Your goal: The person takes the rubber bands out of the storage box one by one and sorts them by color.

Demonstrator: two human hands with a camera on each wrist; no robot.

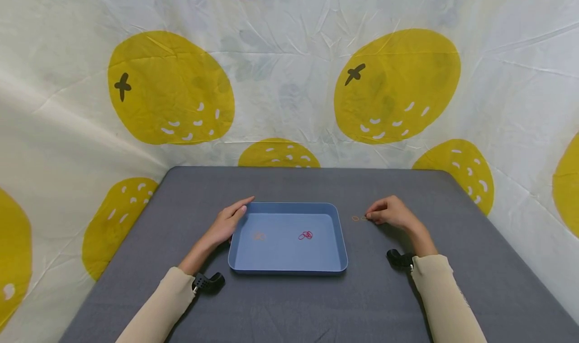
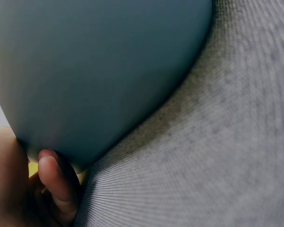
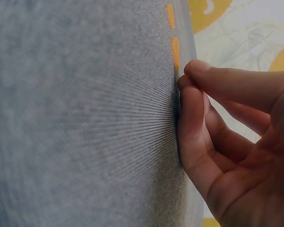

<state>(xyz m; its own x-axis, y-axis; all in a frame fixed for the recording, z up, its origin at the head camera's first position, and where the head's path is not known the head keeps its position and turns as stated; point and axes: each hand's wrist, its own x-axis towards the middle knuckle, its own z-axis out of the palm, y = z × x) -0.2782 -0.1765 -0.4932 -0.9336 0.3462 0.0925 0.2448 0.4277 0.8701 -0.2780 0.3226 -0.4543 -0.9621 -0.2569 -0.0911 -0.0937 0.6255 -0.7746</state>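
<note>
A shallow blue tray (image 1: 289, 263) lies on the grey table. Along its left side my left hand (image 1: 224, 226) grips the edge, thumb at the rim; curled fingers (image 2: 54, 179) show against the outer wall in the left wrist view. Right of the tray, my right hand (image 1: 392, 213) is down at the tabletop with thumb and index fingertips together. They meet the near end of an orange rubber band (image 3: 175, 53); how much of it lies between them is hidden. Another orange rubber band (image 1: 355, 218) lies just left of it.
Inside the tray are a cluster of red rubber bands (image 1: 306, 235) on the right and pale orange rubber bands (image 1: 259, 236) on the left. A grey cloth (image 1: 289, 308) covers the table. Behind hangs a white curtain (image 1: 280, 82) with yellow fruit shapes.
</note>
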